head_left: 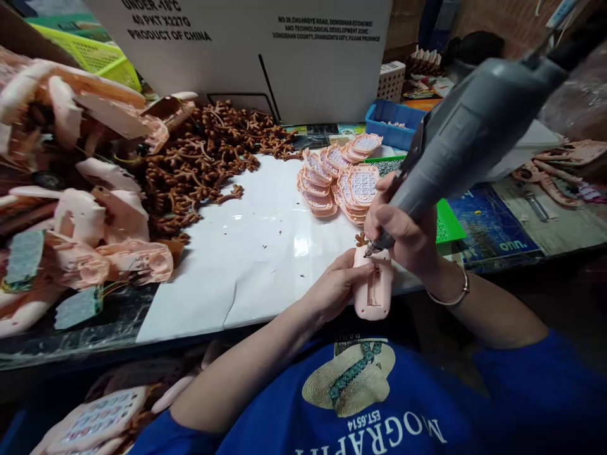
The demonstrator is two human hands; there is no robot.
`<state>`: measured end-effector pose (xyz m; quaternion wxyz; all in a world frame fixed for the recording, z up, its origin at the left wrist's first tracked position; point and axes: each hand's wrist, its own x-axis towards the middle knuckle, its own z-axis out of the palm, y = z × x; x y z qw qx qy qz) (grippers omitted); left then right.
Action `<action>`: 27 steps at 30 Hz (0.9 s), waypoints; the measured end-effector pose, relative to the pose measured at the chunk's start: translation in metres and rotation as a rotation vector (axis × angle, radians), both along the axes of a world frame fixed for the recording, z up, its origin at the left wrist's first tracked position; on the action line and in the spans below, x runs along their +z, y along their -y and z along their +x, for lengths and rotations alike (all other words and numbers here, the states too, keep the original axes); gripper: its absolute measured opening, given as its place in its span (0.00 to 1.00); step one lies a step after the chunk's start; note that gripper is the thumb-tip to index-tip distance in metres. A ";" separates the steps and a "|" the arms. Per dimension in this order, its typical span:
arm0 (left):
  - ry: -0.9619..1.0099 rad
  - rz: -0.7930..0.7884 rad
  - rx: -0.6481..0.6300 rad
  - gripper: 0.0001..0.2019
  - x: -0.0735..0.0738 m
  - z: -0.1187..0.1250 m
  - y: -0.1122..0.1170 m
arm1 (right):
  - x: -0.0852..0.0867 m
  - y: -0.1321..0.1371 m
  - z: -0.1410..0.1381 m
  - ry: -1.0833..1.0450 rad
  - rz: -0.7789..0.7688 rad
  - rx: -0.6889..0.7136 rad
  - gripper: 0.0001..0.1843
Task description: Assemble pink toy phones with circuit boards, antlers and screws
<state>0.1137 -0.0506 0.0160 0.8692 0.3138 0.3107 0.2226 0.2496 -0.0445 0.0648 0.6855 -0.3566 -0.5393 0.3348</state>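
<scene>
A blue T-shirt (379, 411) with a straw-hat print fills the foreground, closest to the lens. At the lower left, a pink keypad front (95, 420) is seen below the table edge. Above it, at the far left, a heap of pink shell halves (80, 221) with small circuit boards is piled, and next to it a mound of brown antler pieces (199, 158) is spread in front of a white carton (265, 50). A white sheet (246, 253) is laid over the middle of the bench. At its near edge a pink back shell (374, 287) is gripped along its left side by the left hand (334, 287), fingers closed around it and thumb laid on its upper edge. The shell is set inner side up, its long axis running straight away from the chest, the near end overhanging the sheet's edge. A small brown antler (361, 239) is seen at the far end. That far end is met by the tip of a grey electric screwdriver (474, 133), which is clasped low on its barrel by the right hand (408, 230), slanting up to the right. Both hands touch the shell's zone: the left beside it, the right just beyond its far end. Behind the hands, a stack of keypad fronts (341, 180) is fanned out; a blue tray (393, 120) and a green tray (446, 224) are placed to the right.
</scene>
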 end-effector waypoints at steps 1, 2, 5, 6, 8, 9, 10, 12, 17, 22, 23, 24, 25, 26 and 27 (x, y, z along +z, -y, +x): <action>0.000 -0.011 -0.003 0.19 0.002 -0.002 0.001 | 0.007 0.000 0.004 -0.054 0.032 0.007 0.15; -0.005 -0.024 -0.001 0.20 0.003 -0.005 0.003 | 0.013 0.000 0.010 -0.094 0.072 -0.003 0.15; -0.045 -0.051 -0.012 0.21 0.007 -0.017 0.012 | 0.023 0.001 0.034 -0.058 0.174 -0.174 0.18; -0.053 -0.056 -0.040 0.21 0.007 -0.021 0.015 | 0.021 0.001 0.043 -0.020 0.185 -0.241 0.18; -0.043 -0.086 -0.128 0.21 0.006 -0.028 0.022 | 0.013 -0.002 0.057 0.030 0.166 -0.321 0.17; -0.032 -0.113 -0.177 0.22 0.004 -0.031 0.026 | 0.007 -0.003 0.061 0.036 0.152 -0.328 0.16; -0.020 -0.146 -0.221 0.22 0.002 -0.032 0.028 | 0.001 -0.005 0.065 0.034 0.139 -0.323 0.16; -0.006 -0.205 -0.277 0.24 -0.002 -0.034 0.032 | -0.010 -0.009 0.067 0.019 0.125 -0.321 0.15; 0.030 -0.210 -0.267 0.26 -0.005 -0.031 0.029 | -0.021 -0.019 0.060 -0.044 0.148 -0.339 0.19; 0.092 -0.110 -0.005 0.24 0.002 -0.022 0.013 | -0.025 -0.023 0.058 -0.039 0.141 -0.339 0.19; 0.097 -0.095 0.045 0.24 0.002 -0.020 0.009 | -0.027 -0.023 0.058 -0.040 0.145 -0.332 0.18; 0.098 -0.082 0.080 0.24 0.002 -0.017 0.005 | -0.028 -0.023 0.058 -0.040 0.151 -0.328 0.16; 0.095 -0.067 0.102 0.25 0.001 -0.015 0.001 | -0.030 -0.023 0.059 -0.037 0.157 -0.326 0.15; 0.090 -0.052 0.115 0.25 0.000 -0.014 -0.002 | -0.031 -0.023 0.059 -0.033 0.163 -0.326 0.15; 0.082 -0.037 0.124 0.26 -0.002 -0.012 -0.004 | -0.033 -0.023 0.060 -0.022 0.165 -0.327 0.15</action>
